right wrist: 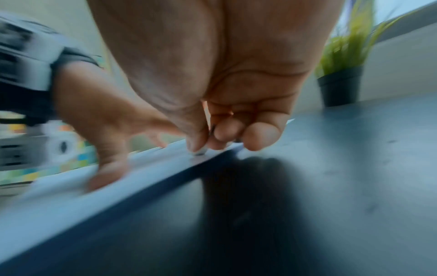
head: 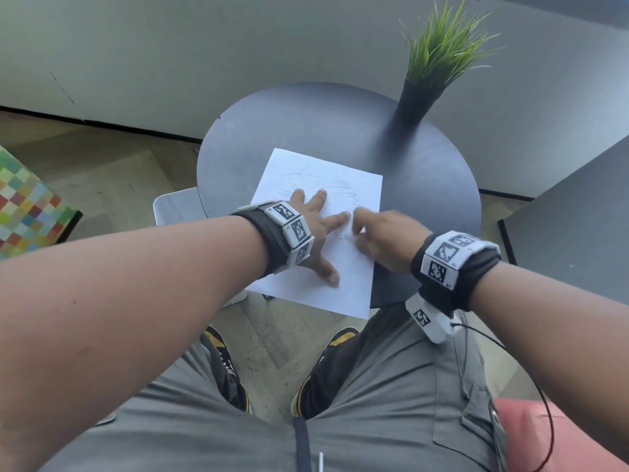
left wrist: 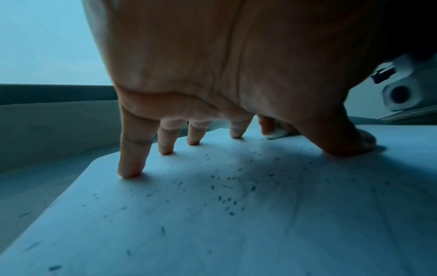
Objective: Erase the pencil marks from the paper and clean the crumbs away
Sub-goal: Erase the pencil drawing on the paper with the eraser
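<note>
A white sheet of paper (head: 316, 294) lies on the round dark table (head: 306, 124), with faint pencil scribbles (head: 326, 185) on its far half. My left hand (head: 316, 226) presses flat on the sheet with fingers spread straight. In the left wrist view, dark eraser crumbs (left wrist: 227, 198) are scattered over the paper (left wrist: 212, 233) under the palm. My right hand (head: 384, 240) pinches a small white eraser (right wrist: 199, 152) between thumb and fingers and holds it against the paper near the sheet's right side. The eraser (left wrist: 275, 134) also shows beyond my left fingers (left wrist: 132, 164).
A black pot with green artificial grass (head: 432, 73) stands at the table's far right. A grey wall is behind. A white chair (head: 177, 206) stands left of the table, a dark table (head: 578, 216) at the right. My knees sit under the near table edge.
</note>
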Demonstrator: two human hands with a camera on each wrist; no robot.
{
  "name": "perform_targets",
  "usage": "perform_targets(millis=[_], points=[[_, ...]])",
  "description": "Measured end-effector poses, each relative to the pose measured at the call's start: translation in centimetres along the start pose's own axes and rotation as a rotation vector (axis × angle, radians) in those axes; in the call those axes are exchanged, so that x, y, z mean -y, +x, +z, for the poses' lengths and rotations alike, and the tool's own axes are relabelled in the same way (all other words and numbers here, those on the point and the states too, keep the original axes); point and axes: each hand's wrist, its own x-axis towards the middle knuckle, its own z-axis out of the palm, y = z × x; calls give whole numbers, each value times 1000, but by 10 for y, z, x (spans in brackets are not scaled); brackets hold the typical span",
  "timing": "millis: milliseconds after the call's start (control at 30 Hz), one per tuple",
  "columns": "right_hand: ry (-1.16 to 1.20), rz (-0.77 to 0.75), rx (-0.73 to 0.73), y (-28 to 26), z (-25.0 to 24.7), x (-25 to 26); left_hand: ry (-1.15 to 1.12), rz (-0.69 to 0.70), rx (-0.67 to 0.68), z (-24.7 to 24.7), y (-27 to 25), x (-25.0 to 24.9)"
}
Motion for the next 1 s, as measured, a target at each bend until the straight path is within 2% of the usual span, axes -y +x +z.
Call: perform_targets(millis=[33, 67, 200, 233, 333, 367, 433, 500, 567, 667, 733, 800, 833, 867, 967, 1000], points=[[-3, 77, -40, 4, -3, -6, 4, -5, 8, 0, 0, 0], [-19, 91, -65, 4, -4, -6, 7, -8, 16, 0, 0, 1], [-32, -197, 51, -1, 10, 12, 1, 0, 7, -1, -1, 1], [-8, -190, 54, 0, 8, 11, 4, 1, 3, -1, -1, 1], [14, 41, -76, 15, -3, -7, 20, -3, 1, -1, -2, 0], [-4, 57, -94, 15, -3, -8, 22, -5, 5, 0, -3, 0], [-35, -73, -45, 11, 2, 4, 12, -1, 1, 1, -3, 0], [-5, -241, 76, 3, 12, 17, 3, 3, -3, 2, -4, 1], [37, -173, 64, 10, 7, 10, 9, 2, 0, 1, -4, 0], [-17, 126, -76, 21, -4, -7, 37, -7, 7, 1, -4, 0], [-38, 37, -79, 14, -4, 1, 26, -7, 4, 1, -5, 0], [-16, -191, 23, 1, 5, 14, 8, 2, 2, 2, -5, 1], [-14, -259, 89, -3, 8, 15, 5, 4, 4, 2, -4, 1], [-14, -255, 114, -3, 8, 12, 8, 4, 7, 1, -4, 1], [10, 29, -36, 7, -2, -10, 26, -8, 19, 0, -4, -1], [10, 78, -63, 6, -2, -12, 29, -12, 25, 1, -5, -1]])
